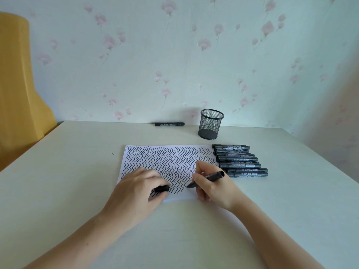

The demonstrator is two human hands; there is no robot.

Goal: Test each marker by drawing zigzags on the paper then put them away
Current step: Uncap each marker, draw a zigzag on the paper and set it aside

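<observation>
A white sheet of paper covered in black zigzag lines lies on the table. My right hand grips an uncapped black marker in a writing hold, its tip touching the paper near the lower right. My left hand rests on the paper's lower left and holds the marker's black cap in its fingers. Several capped black markers lie in a row just right of the paper. A black mesh pen cup stands behind them, with nothing visible inside.
One more capped black marker lies at the table's back edge, left of the cup. The pale table meets a floral-papered wall. A yellow chair back stands off the table's left side.
</observation>
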